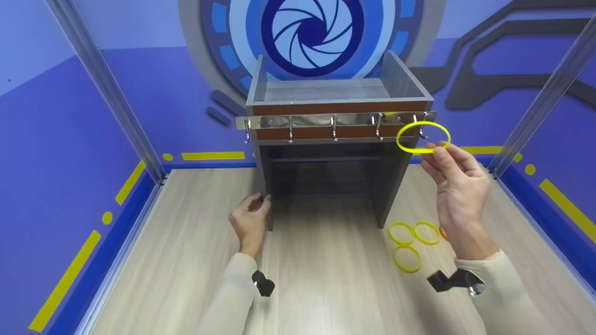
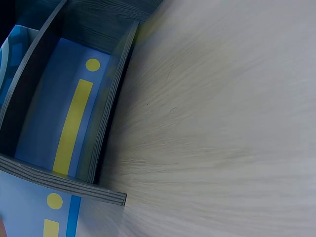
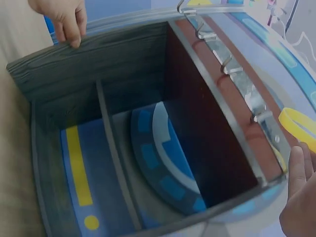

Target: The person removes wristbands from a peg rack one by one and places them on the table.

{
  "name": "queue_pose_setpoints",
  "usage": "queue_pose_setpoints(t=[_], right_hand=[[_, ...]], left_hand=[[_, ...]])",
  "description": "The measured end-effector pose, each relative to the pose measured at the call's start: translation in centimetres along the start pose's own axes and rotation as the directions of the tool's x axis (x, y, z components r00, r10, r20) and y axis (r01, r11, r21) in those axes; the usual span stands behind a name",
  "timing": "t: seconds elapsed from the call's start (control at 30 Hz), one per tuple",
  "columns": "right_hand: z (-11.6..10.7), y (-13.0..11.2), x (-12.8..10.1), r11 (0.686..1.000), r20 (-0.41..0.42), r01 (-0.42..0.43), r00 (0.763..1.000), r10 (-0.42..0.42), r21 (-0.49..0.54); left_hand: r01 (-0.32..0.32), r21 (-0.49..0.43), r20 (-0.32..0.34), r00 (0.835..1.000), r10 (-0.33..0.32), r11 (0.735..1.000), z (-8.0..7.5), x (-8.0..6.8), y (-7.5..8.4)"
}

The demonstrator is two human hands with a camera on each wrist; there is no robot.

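In the head view my right hand pinches a yellow silicone wristband between thumb and fingers. The band is raised in front of the right-end hook of a metal hook rail, overlapping it in this view. The rail runs across the front of a grey wooden shelf unit. Low on the unit's left side, my left hand grips the front edge of the side panel. That left hand also shows at the panel in the right wrist view; the left wrist view shows mostly the unit and tabletop.
Three yellow wristbands lie on the wooden tabletop to the right of the unit. An orange band is partly hidden behind my right wrist. Blue patterned walls with metal corner posts enclose the table.
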State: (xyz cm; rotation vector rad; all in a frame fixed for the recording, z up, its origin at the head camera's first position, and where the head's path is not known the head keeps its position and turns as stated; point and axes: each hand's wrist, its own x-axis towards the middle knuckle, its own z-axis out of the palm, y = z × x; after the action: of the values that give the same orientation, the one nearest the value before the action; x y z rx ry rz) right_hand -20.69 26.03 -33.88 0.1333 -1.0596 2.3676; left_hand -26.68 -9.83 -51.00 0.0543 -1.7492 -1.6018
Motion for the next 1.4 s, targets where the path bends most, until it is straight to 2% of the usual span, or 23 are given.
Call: queue_pose_setpoints(t=[0.23, 0.37, 0.67, 0.83, 0.97, 1.07, 1.23, 1.27, 1.4], right_hand=[[-2.7, -0.5, 0.1, 0.999, -0.041, -0.038, 0.998, 0.037, -0.022], [-4.4, -0.5, 0.2, 0.998, -0.039, -0.05, 0.998, 0.048, -0.039], [-8.5, -0.9, 0.5, 0.987, -0.022, -0.147, 0.989, 0.146, -0.071], [-10.9, -0.6, 0.6, 0.973, -0.034, -0.171, 0.985, 0.167, -0.156], [-13.4, -0.2, 0.8, 0.954, -0.021, -0.213, 0.977, 0.214, -0.212], [-15.7, 0.0, 0.9, 0.936, 0.0, -0.272, 0.96, 0.279, -0.224], [-19.1, 0.1, 0.8, 0.884, 0.011, -0.363, 0.924, 0.383, -0.293], [-19.7, 0.2, 0.8, 0.872, 0.011, -0.375, 0.917, 0.398, -0.314], [-21.8, 0.3, 0.4, 0.811, 0.006, -0.41, 0.891, 0.453, -0.417]], left_hand=[[-0.01, 0.002, -0.009, 1.0, 0.01, 1.0, 0.1, -0.1, 0.1], [-0.008, 0.011, -0.003, 1.0, 0.008, 1.0, 0.0, -0.1, -0.1], [-0.019, 0.035, 0.008, 1.0, 0.019, 0.999, -0.1, 0.1, 0.0], [0.006, 0.02, 0.023, 1.0, -0.006, 1.0, -0.2, 0.1, 0.1], [0.008, 0.003, 0.019, 1.0, -0.008, 1.0, -0.1, 0.1, 0.1], [-0.004, -0.012, 0.012, 1.0, 0.004, 1.0, -0.1, 0.0, 0.6], [-0.002, -0.004, 0.012, 1.0, 0.002, 1.0, -0.1, 0.1, 0.6], [0.001, -0.002, 0.013, 1.0, -0.001, 1.0, -0.1, 0.1, 0.1], [0.012, -0.002, 0.014, 1.0, -0.012, 1.0, -0.1, 0.1, 0.0]])
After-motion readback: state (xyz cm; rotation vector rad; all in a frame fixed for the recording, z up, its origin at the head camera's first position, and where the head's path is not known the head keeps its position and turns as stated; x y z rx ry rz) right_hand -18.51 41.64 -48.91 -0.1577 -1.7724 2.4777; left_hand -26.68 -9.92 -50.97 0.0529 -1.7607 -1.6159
